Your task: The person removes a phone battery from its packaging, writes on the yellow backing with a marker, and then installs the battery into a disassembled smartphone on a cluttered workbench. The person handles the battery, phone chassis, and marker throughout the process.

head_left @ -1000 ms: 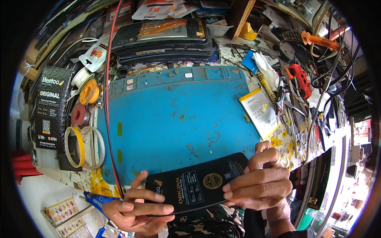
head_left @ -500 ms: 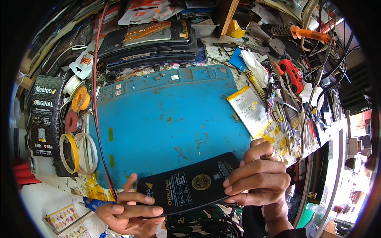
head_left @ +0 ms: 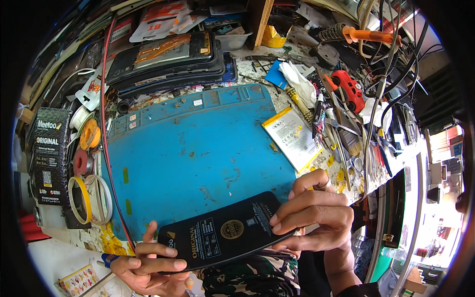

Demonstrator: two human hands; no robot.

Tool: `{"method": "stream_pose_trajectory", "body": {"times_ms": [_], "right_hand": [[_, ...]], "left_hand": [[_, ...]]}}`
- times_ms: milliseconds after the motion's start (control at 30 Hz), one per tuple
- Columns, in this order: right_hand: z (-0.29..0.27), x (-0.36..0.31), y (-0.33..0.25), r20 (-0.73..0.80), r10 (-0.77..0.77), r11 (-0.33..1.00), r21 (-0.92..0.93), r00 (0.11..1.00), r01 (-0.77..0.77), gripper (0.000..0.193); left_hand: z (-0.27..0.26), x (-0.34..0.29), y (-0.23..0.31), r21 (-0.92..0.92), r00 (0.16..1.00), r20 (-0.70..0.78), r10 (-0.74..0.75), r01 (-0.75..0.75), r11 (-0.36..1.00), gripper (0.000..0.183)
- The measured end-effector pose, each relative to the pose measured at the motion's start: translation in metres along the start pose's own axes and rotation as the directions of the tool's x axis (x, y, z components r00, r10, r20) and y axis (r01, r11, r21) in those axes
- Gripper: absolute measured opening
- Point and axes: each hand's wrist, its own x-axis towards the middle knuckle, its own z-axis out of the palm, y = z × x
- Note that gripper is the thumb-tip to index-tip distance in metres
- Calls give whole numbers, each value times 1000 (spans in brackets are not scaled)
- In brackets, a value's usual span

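Observation:
Between my two hands is a thin black phone-sized panel (head_left: 222,235) with gold and white print and a round gold seal. It is tilted over the near edge of the blue work mat (head_left: 193,153). My left hand (head_left: 151,265) grips its left end, two fingers lying over the printed face. Around the right end, my right hand (head_left: 316,215) has its fingers closed on the upper face and edge. Both thumbs are mostly hidden. A white phone battery (head_left: 293,138) with yellow edges lies at the mat's right side, beyond my right hand.
A black package (head_left: 49,158) and tape rolls (head_left: 80,198) stand on the left. A red cable (head_left: 103,99) crosses the mat's left side. Stacked phone frames (head_left: 163,64) lie at the back. Tweezers, scissors (head_left: 356,163), a red toy car (head_left: 348,89) and loose cables crowd the right.
The whole view has shifted, so the bench and mat appear farther left. Both hands keep their hold on the black panel, which appears slightly farther left.

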Motion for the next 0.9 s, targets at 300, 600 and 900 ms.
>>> {"method": "stream_pose_trajectory", "body": {"times_ms": [300, 600, 900], "right_hand": [[0, -1, 4, -3, -60, 998, 28, 998, 60, 24], [-4, -4, 7, -10, 17, 997, 81, 1000, -16, 26], [-5, -4, 11, -16, -54, 994, 95, 998, 56, 23]], "left_hand": [[-2, 0, -2, -42, 1000, 12, 11, -10, 999, 71], [0, 1, 1, -24, 1000, -4, -20, 20, 1000, 71], [-2, 1, 0, -15, 1000, 1, -20, 20, 1000, 69]]}}
